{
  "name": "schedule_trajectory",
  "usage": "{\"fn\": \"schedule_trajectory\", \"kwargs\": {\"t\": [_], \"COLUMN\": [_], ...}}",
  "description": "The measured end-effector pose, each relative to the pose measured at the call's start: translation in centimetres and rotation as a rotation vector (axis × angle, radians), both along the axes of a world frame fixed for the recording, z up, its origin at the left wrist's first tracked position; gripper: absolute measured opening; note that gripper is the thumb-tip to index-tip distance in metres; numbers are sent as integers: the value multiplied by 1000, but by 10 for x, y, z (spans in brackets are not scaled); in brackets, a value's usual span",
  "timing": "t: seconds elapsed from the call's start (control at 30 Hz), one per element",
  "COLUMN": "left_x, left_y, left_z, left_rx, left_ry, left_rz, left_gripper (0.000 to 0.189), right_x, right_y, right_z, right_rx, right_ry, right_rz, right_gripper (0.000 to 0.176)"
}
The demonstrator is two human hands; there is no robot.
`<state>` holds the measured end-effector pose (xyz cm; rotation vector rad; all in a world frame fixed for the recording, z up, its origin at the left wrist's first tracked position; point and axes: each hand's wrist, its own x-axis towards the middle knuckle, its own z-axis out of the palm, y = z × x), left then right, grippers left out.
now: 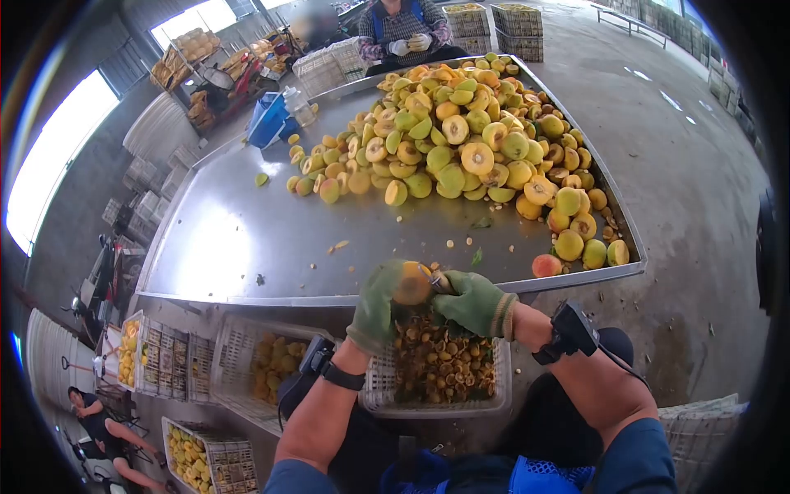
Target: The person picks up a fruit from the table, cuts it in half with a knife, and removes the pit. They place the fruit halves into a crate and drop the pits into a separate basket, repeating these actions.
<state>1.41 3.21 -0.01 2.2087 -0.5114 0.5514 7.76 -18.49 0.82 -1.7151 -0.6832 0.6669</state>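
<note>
In a green work glove, my left hand (375, 306) is closed around a peach half (412, 285), its orange cut face turned up. My right hand (472, 303), gloved alike, grips a small pitting tool whose metal end (434, 280) touches the peach's edge; the handle is mostly hidden by the fingers. Both hands are close together above a white plastic crate (503, 375) that holds many brown pits and scraps (444, 360). Just beyond them is the front edge of a metal table (304, 239) with a big heap of halved peaches (444, 148).
Left of the pit crate stands another crate (226, 362) with peach pieces. More filled crates (230, 461) are at lower left. A blue basket (271, 122) and clear jug (298, 107) sit on the table's far left. A gloved co-worker (407, 37) sits across; another person (103, 420) sits left.
</note>
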Motion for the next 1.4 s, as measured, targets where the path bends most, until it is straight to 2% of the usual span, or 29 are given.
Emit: {"fn": "schedule_trajectory", "kwargs": {"t": [0.07, 0.13, 0.23, 0.33, 0.43, 0.53, 0.63, 0.73, 0.83, 0.93, 1.03, 1.13, 1.23, 1.37, 1.4], "left_x": [-1, -6, -12, -19, -25, -27, -29, -30, -26, -25, -27, -34, -38, -38, -41], "left_y": [5, -16, -11, -15, -16, -12, -27, -39, -40, -43, -49, -46, -51, -48, -50], "left_z": [-12, -5, -13, -12, -2, -2, 5, 5, -11, -18, -9, 1, 2, -8, -1], "left_rx": [-204, -994, -1022, -1089, -1084, -975, -882, -946, -785, -764, -784, -826, -854, -705, -671], "left_ry": [79, 505, 500, 485, 545, 618, 481, 456, 298, 224, 208, 288, 222, 164, 165], "left_rz": [24, 45, 39, 23, 7, 90, 162, 219, 288, 310, 273, 119, 39, 100, 106], "left_gripper": [38, 41, 42, 40, 38, 38, 38, 36, 40, 40, 41, 42, 46, 47, 47], "right_x": [-5, -14, -32, -39, -44, -51, -53, -58, -59, -55, -44, -25, -18, -14, -11], "right_y": [5, 7, 13, 19, 21, 26, 29, 30, 27, 27, 22, -2, -10, -10, -8], "right_z": [-6, 0, 5, 5, 2, -1, -8, -8, -4, -11, 0, 46, 38, 25, 15], "right_rx": [-71, -202, -156, -259, -206, -252, -321, -326, -267, -139, -7, -92, -2, 69, 141], "right_ry": [-223, -469, -488, -490, -535, -478, -460, -397, -293, -203, 322, 763, 955, 1142, 1246], "right_rz": [-43, -95, -130, -125, -110, -114, -109, -132, -116, -19, 130, 283, 401, 532, 650], "right_gripper": [22, 23, 17, 22, 25, 27, 28, 29, 28, 27, 25, 22, 21, 22, 20]}}
